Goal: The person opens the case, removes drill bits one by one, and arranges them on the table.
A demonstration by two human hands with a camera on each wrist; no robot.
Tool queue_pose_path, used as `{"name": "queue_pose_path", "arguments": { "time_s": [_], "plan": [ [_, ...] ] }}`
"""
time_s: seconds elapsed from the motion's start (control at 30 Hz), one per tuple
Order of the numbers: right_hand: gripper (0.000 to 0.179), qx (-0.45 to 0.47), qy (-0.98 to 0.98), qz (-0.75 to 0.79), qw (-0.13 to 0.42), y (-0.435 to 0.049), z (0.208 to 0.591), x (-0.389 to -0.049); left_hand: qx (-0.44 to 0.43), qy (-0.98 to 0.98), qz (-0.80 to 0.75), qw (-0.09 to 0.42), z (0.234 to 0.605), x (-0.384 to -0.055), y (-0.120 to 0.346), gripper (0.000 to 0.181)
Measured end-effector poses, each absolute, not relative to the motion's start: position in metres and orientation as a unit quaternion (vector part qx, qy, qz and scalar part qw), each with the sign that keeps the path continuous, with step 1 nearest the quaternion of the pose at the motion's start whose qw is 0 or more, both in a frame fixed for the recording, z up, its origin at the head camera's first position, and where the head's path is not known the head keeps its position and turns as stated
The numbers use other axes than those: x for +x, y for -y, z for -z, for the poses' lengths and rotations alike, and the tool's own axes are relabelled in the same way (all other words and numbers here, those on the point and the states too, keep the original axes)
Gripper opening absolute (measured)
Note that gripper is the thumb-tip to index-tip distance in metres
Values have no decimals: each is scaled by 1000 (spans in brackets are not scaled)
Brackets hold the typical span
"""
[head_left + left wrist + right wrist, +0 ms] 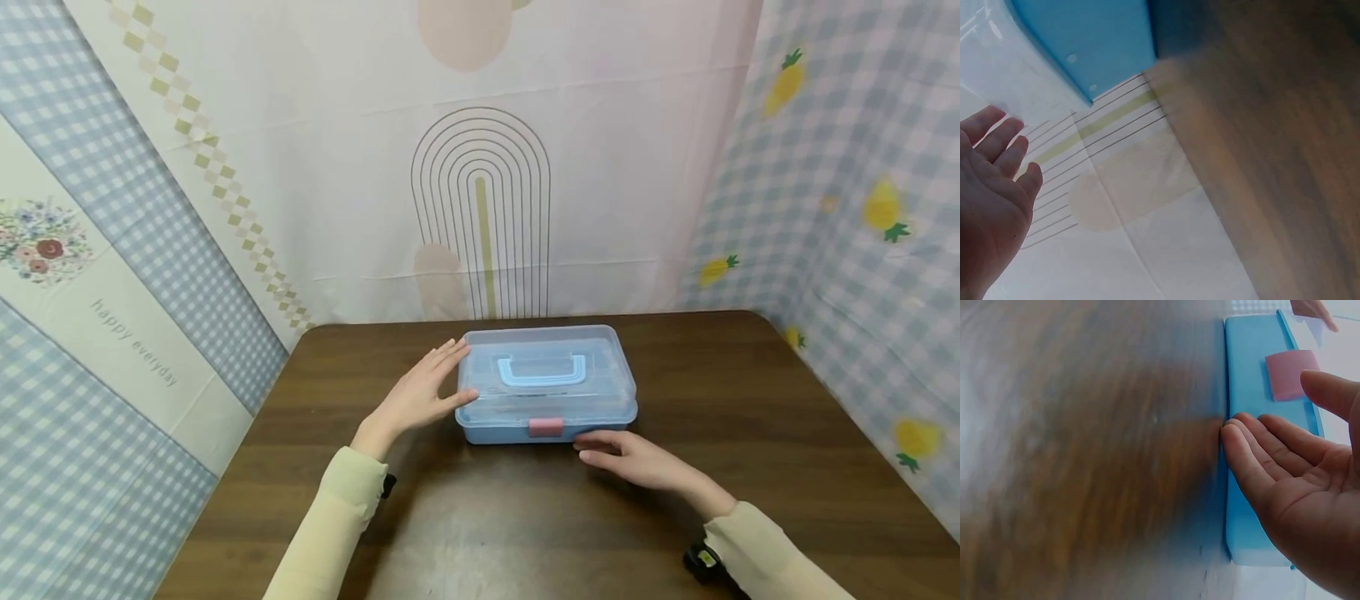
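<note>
A storage box (pixel 546 385) with a blue base, a clear lid, a light-blue carry handle (pixel 542 372) and a pink latch (pixel 545 427) stands closed on the table. My left hand (pixel 422 390) is at the box's left side, fingers and thumb spread along the lid's edge. The left wrist view has its fingertips (pixel 1013 134) beside the clear lid. Low at the front, right of the latch, is my right hand (pixel 637 458). In the right wrist view its fingers (pixel 1272 447) lie nearly straight against the blue base, near the tabletop. Neither hand grips anything.
The box stands toward the back of a dark wooden table (pixel 465 517). A white patterned cloth (pixel 622 183) hangs behind it. Checked cloths flank the table, the right one (pixel 862 275) with yellow fruit prints.
</note>
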State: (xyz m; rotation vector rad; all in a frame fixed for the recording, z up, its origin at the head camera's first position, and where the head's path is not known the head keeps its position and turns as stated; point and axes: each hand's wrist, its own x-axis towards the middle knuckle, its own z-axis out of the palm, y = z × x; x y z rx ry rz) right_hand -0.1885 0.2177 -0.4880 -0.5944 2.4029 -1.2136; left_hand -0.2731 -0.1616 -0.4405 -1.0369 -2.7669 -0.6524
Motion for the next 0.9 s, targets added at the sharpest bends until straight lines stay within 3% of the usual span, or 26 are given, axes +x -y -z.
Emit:
{"name": "queue_pose_path", "arguments": {
  "time_s": [0.9],
  "plan": [
    [56, -223, -800, 510, 223, -198, 487, -183, -310, 919, 241, 40, 438, -266, 160, 84]
  ]
}}
